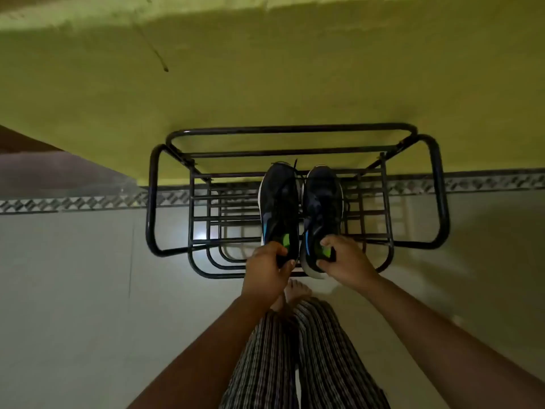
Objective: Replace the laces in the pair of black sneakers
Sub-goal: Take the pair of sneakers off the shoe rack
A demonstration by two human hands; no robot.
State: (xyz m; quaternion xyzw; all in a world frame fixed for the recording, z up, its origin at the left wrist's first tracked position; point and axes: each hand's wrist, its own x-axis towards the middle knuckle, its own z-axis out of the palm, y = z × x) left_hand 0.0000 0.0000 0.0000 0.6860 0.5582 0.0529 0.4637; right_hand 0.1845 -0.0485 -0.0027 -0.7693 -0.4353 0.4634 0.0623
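Two black sneakers with blue and green marks and white soles sit side by side on the top shelf of a black metal shoe rack (439, 190), toes toward the wall. My left hand (265, 268) grips the heel of the left sneaker (278, 202). My right hand (343, 258) grips the heel of the right sneaker (323, 199). Thin black laces (295, 168) trail near the toes, between the two shoes.
The rack stands against a yellow-green wall (265, 84) with a patterned tile border (73, 202) along its foot. Pale floor tiles (73, 290) spread left and right. My striped trousers (295, 364) and bare feet (295, 293) are just below the rack.
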